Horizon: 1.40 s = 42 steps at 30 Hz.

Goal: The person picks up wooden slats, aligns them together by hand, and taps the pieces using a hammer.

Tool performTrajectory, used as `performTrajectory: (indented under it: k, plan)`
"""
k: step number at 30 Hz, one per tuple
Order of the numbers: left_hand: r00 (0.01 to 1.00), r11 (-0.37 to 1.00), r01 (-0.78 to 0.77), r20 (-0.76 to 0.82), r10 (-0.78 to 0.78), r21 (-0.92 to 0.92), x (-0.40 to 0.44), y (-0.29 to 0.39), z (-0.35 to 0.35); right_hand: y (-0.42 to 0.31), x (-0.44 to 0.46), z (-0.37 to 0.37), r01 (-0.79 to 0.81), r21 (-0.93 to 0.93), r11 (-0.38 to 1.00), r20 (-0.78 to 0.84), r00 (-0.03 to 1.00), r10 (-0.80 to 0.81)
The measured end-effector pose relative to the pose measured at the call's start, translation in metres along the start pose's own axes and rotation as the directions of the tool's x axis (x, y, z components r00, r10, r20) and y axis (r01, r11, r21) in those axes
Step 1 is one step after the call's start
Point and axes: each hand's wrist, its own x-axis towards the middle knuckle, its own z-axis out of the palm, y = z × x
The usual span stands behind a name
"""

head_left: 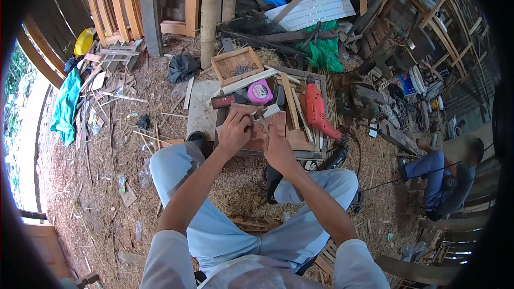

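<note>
Both my hands are over a low work table (201,101) between my knees. My left hand (236,130) is closed, its fingers bent on a reddish-brown wooden piece (256,142); what they pinch is too small to name. My right hand (279,147) is wrapped round a thin tool (264,122) whose tip points up toward the left hand. Just above the hands sits a pink tape measure (259,92), with a dark red-topped block (223,101) to its left. To the right lies a red power drill (317,109).
A wooden tray (237,65) with small metal pieces stands at the table's back. Wood strips (289,101) lie beside the drill. A seated person (450,176) is at the far right. A black cord (358,158) crosses the shaving-covered floor (115,182).
</note>
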Motion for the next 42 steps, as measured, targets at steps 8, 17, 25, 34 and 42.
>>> performTrajectory:
  k: [8,17,25,34,42]
  plan:
    - [0.999,0.999,0.016,0.033,-0.017,0.032,-0.003,0.002,-0.001,0.002,0.001,0.008,-0.027,-0.008,1.000,0.023,0.999,0.027]
    - [1.000,1.000,0.004,0.029,-0.005,0.025,0.002,0.003,-0.005,-0.003,0.001,0.004,-0.048,-0.073,0.996,0.075,0.996,0.053]
    - [0.998,0.999,-0.040,-0.042,0.040,-0.010,0.003,-0.002,0.002,0.008,-0.002,0.009,-0.065,-0.052,0.997,0.026,0.997,0.066]
    - [0.992,0.994,0.100,0.076,-0.097,-0.035,0.015,0.006,-0.009,0.011,0.011,-0.039,0.000,0.083,0.997,-0.118,0.993,0.010]
    - [0.776,0.637,0.629,0.311,-0.549,-0.446,0.047,0.021,-0.033,0.033,0.035,-0.034,0.186,0.394,0.900,-0.400,0.916,-0.014]
